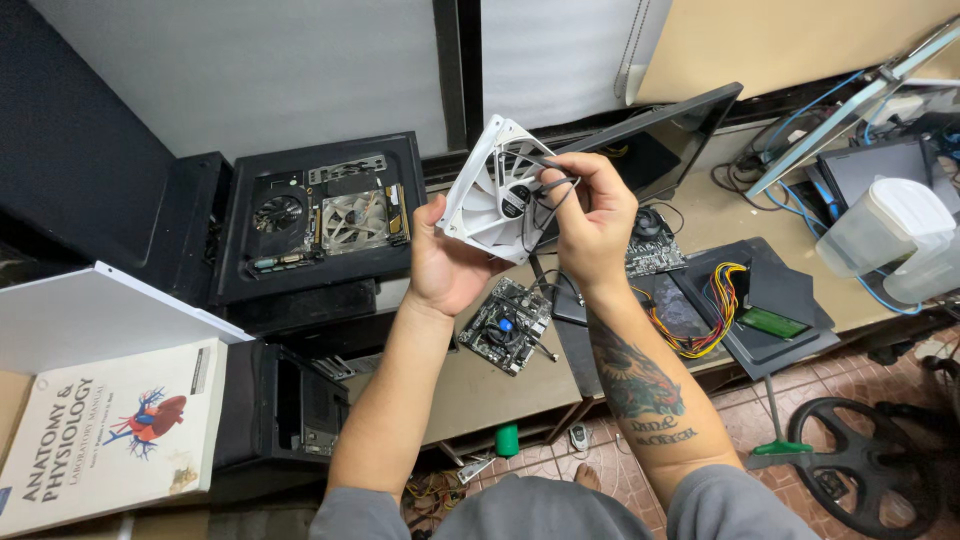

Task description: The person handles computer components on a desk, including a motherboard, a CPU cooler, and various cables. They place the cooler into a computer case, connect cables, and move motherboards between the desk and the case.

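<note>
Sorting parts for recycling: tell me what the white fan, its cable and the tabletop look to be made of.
Fan: likely moulded plastic, smooth white frame and blades with a slight sheen. Cable: thin dark wires, probably plastic-coated, bending loosely in the right hand. Tabletop: flat matte beige, maybe laminate or painted wood; hard to tell.
</note>
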